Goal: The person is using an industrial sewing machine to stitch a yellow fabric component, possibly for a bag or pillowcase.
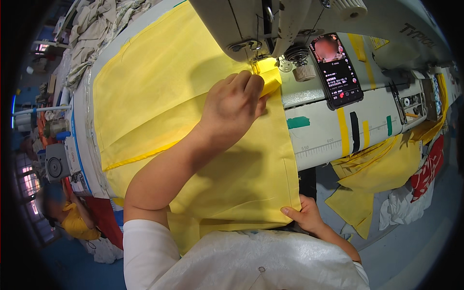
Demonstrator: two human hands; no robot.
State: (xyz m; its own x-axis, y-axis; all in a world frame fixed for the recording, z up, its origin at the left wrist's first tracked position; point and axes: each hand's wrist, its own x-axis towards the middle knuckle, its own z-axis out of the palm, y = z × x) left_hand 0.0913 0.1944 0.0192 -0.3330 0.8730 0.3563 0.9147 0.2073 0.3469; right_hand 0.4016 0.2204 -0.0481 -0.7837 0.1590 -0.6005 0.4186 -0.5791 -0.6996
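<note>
Well, starting at nine o'clock, I see a second person in a yellow top (75,220), blurred and low at the edge, beside a grey boxy motor unit (57,166) fixed to the table side. At eleven o'clock lies a heap of crumpled beige cloth (94,26).

The large sheet of smooth, thin yellow woven fabric (159,96) covers most of the white sewing table (319,130); I count two long creases across it and one folded hem edge running toward eight o'clock.

My left hand (234,104) sits curled, knuckles up, pressing a folded corner of the fabric flat just below the needle area at twelve o'clock; the fingers are bent close together, pinching the fold. The forearm crosses the cloth and hides part of it.

Above stands the grey metal sewing machine head (251,24), with one ribbed knob (304,72) beside it.

My right hand (302,215), at five o'clock, grips the near corner of the fabric at the table edge, thumb on top.

At one o'clock one black smartphone (337,70) leans on the machine, its screen lit. On the table I count several tape marks, yellow, black and green. At three o'clock hang more yellow fabric pieces (382,169), with red patterned cloth (427,169) beyond.
</note>
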